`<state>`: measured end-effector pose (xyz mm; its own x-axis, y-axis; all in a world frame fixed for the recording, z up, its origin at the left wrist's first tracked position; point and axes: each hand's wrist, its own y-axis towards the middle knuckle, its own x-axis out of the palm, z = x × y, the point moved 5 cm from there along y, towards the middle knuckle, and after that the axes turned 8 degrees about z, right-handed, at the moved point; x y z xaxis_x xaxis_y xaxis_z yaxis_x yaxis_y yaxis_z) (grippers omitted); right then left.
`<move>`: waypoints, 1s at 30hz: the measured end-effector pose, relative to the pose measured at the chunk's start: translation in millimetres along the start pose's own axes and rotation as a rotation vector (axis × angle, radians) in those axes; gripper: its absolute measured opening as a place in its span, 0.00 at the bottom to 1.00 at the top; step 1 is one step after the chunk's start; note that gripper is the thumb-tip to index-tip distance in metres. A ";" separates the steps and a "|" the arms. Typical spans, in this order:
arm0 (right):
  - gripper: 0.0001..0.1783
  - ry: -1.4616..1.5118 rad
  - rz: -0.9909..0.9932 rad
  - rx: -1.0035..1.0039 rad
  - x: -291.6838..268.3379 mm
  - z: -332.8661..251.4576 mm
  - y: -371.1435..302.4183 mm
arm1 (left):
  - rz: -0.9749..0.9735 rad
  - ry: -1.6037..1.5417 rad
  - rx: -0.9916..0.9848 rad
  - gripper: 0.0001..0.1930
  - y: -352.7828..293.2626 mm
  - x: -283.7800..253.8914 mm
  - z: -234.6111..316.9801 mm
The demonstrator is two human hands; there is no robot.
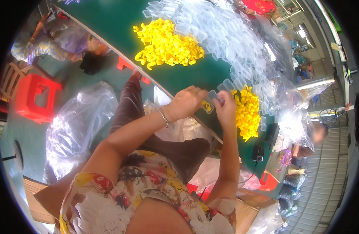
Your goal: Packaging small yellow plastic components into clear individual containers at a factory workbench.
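Over the near edge of the green table, my right hand (226, 107) pinches a small clear plastic box (215, 96). Some yellow pieces (207, 106) show inside the box. My left hand (188, 102), with a silver bangle at its wrist, is closed right beside the box's left side. Its fingertips are hidden, so what they grip cannot be made out. Just right of my right hand lies a small heap of yellow petal-like pieces (247, 115). A larger heap of the same yellow pieces (166, 45) lies farther off to the left.
Many empty clear boxes (214, 33) cover the table's far side. A small black device (258, 152) with a cable sits at the right end. Red stools (36, 97) and a large clear plastic bag (78, 128) stand on the left floor. Other people are around the table.
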<state>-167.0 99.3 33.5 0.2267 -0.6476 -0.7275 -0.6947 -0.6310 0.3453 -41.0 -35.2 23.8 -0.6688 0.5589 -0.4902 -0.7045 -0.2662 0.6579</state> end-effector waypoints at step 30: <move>0.40 -0.664 -0.030 -0.014 -16.9 41.3 58.9 | -0.040 0.043 0.042 0.10 -8.5 -38.8 -5.7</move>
<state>-240.0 90.7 41.7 -0.2259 -0.2320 -0.9461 -0.6847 -0.6531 0.3236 -10.5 -59.1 34.0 -0.6509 0.5337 -0.5398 -0.7206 -0.2108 0.6605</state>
